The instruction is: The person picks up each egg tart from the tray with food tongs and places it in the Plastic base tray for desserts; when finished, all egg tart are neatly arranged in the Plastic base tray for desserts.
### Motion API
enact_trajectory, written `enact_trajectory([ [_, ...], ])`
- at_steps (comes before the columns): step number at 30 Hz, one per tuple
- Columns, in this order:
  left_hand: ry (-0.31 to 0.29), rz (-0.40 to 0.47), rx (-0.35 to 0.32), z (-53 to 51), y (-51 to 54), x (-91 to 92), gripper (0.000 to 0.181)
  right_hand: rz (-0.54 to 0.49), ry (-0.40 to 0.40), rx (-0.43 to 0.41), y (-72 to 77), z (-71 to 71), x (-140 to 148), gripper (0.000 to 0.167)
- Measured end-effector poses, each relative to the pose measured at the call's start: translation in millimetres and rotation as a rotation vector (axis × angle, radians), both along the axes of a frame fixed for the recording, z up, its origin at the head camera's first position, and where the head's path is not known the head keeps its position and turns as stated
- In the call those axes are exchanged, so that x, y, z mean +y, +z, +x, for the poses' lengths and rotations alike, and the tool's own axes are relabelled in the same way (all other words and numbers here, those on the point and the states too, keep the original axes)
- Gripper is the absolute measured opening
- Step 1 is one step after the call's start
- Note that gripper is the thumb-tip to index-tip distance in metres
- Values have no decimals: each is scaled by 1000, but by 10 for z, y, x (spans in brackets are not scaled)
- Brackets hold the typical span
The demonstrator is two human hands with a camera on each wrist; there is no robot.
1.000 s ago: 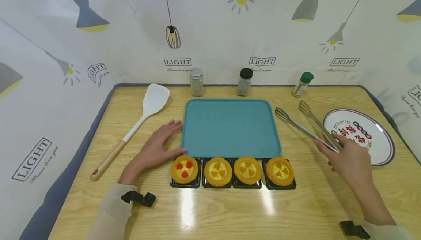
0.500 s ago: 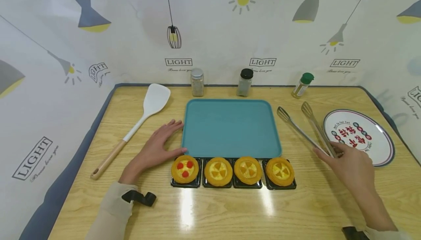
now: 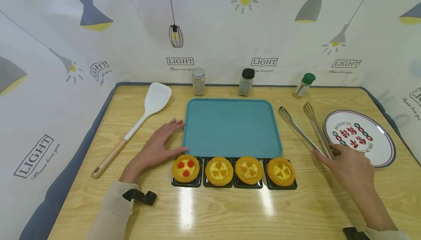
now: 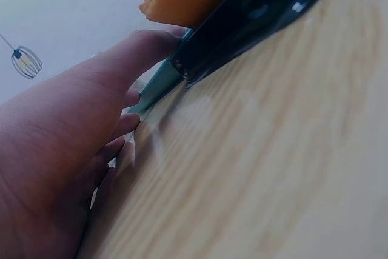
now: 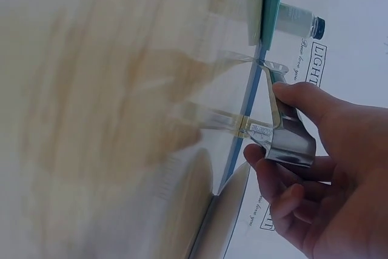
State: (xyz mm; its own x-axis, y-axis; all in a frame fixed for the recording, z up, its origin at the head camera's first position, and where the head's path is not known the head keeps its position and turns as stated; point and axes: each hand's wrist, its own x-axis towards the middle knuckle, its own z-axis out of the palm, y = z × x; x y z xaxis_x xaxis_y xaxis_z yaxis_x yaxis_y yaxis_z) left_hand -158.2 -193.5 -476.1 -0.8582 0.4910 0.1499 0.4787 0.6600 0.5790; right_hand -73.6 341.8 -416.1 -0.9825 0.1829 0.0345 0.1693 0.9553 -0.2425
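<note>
In the head view, my left hand [image 3: 156,148] lies on the table with its fingers straight. Its fingertips and thumb touch the left rim of a teal tray [image 3: 231,128]. My right hand [image 3: 352,170] pinches metal tongs [image 3: 304,134] near their joined end, thumb on one side and fingers on the other. The tongs' slotted tips are spread apart and point away from me, right of the tray. The right wrist view shows the tongs' bent end [image 5: 294,141] between thumb and fingers. Along the tray's near edge, an egg tart with red pieces [image 3: 185,169] sits left of several yellow-topped tarts [image 3: 248,171].
Each tart sits on a small black base. A white spatula [image 3: 144,110] with a wooden handle lies at the left. Three spice jars, including a green-capped one [image 3: 304,85], stand along the back. A printed oval plate [image 3: 378,148] lies at the right, beside the tongs.
My right hand has brought the tongs' joined end slightly left and nearer to me, with the tips still spread. The left hand stays at the tray's edge. The head view has shifted slightly.
</note>
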Motion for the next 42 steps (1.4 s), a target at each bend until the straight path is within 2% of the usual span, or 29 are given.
enact_trajectory([
  [5, 2, -5, -1, 1, -10, 1, 84, -37, 5, 12, -20, -7, 20, 81],
  [14, -1, 3, -4, 0, -6, 19, 83, -136, 62, 59, -75, 21, 72, 69],
  [23, 0, -5, 1, -10, -5, 27, 84, -183, 68, 110, -131, 80, 99, 62],
  [35, -4, -1, 4, -7, -22, -10, 83, -219, 85, 70, -142, 56, 66, 62],
  [42, -1, 8, -5, 10, -33, -12, 83, -180, 83, 26, -119, 67, 51, 67],
])
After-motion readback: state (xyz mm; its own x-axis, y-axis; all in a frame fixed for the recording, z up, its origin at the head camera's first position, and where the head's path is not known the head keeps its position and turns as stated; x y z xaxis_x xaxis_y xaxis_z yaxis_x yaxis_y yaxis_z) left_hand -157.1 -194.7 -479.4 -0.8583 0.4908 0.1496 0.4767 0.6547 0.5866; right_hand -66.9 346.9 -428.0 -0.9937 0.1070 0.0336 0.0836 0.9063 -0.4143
